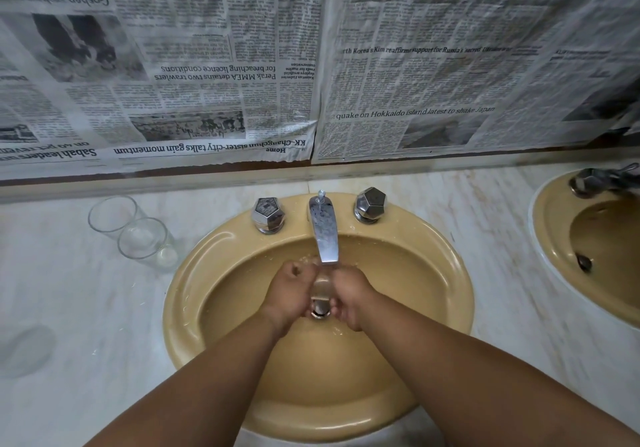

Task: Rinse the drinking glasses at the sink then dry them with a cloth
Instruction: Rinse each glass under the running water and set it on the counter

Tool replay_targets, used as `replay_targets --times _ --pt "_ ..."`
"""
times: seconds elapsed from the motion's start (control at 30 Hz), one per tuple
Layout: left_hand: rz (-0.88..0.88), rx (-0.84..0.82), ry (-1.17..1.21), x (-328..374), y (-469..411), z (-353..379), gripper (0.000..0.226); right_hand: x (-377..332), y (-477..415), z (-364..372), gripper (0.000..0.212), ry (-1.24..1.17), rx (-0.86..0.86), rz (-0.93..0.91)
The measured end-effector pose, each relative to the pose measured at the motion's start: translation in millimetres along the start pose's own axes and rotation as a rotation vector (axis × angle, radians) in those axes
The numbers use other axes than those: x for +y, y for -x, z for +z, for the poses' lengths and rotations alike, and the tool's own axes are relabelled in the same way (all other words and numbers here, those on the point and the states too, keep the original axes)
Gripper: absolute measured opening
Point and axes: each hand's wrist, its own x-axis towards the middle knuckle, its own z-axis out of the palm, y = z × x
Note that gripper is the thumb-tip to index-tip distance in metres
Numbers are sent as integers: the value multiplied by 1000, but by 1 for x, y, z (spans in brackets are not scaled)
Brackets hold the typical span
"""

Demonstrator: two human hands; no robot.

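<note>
A clear drinking glass (322, 287) is held under the chrome faucet spout (323, 235) over the tan sink basin (214, 294). My left hand (292, 294) grips its left side and my right hand (349, 299) grips its right side. The drain (320, 309) shows through the glass just below it. Two more clear glasses stand upright on the counter left of the sink, the rear glass (112, 214) and the front glass (147, 242) touching or nearly touching. No cloth is in view.
Two chrome tap knobs (268, 214) (370, 204) flank the spout. A second tan sink (554, 235) with its own faucet sits at the right edge. Newspaper sheets (311, 65) cover the wall behind the marble counter (86, 308).
</note>
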Motion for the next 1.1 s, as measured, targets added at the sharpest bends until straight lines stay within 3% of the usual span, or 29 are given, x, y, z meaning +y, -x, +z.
replay_targets --times 0.07,0.13,0.2,0.23,0.3,0.33,0.4,0.47,0.5,0.53,0.67,0.73,0.8,0.87,0.93,1.0,1.03,1.1 --pt "46 35 -12 -5 -2 1 37 -2 1 -2 34 -14 0 55" --pt "-93 57 94 -4 -5 -2 41 6 -3 0 51 287 148 -113" --pt "-234 41 227 -3 -9 -8 43 12 1 1 47 511 256 -326" --pt "-259 17 261 -4 -11 -10 43 13 2 3 42 438 162 -335" --pt "-268 -79 340 -3 -10 -13 48 6 12 4 43 148 -106 -133" --pt "-287 -116 374 -3 -10 -16 48 5 14 2 45 149 -179 -124" --pt "-378 -144 481 0 -10 -21 42 8 8 -8 42 340 -209 -331" --pt "-467 -134 507 8 -8 -23 48 18 -2 -16 48 678 -188 -572" --pt "-486 -127 484 8 -8 -22 46 20 -2 -16 51 773 -172 -609" --pt "-471 -103 430 4 -9 -19 39 22 0 -14 52 759 -190 -591" --pt "-314 -78 490 0 -9 -12 29 16 10 5 47 281 -155 -280" --pt "-323 -87 530 3 -9 -16 35 18 11 2 40 337 -164 -370" --pt "-412 -87 512 6 -11 -21 33 23 9 -8 44 614 -96 -574" --pt "-448 -78 459 9 -8 -18 28 22 9 -12 46 710 -61 -615" --pt "-362 -24 399 10 -8 -16 25 21 8 -5 51 527 -104 -527" --pt "-284 -58 466 13 -3 -14 19 17 6 5 49 295 -150 -298" --pt "-274 -50 466 11 -6 -17 23 16 8 5 46 287 -164 -291" --pt "-351 -92 476 13 -5 -23 28 19 6 -2 41 482 -144 -539"
